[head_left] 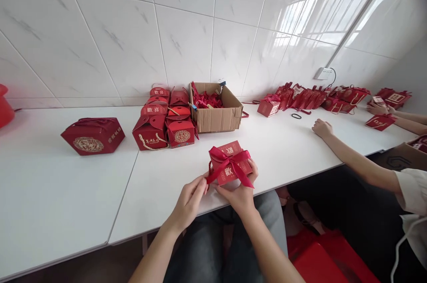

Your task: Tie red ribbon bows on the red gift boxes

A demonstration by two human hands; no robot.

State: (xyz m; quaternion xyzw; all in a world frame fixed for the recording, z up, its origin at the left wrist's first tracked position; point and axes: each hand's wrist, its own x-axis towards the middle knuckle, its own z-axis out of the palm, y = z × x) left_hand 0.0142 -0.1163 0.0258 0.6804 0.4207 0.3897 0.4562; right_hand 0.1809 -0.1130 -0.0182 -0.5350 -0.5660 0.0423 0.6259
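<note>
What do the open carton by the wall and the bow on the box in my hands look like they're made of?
Open carton: matte brown cardboard, likely corrugated, judging by its plain, worn walls.
Bow: glossy, satin-like ribbon, from its sheen and soft folds; fibre unclear.

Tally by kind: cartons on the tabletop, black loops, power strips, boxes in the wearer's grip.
Open brown cardboard carton: 1
Black oval loop: 1
White plastic power strip: 1
Red paper box with ribbon bow: 1
Total: 4
</note>
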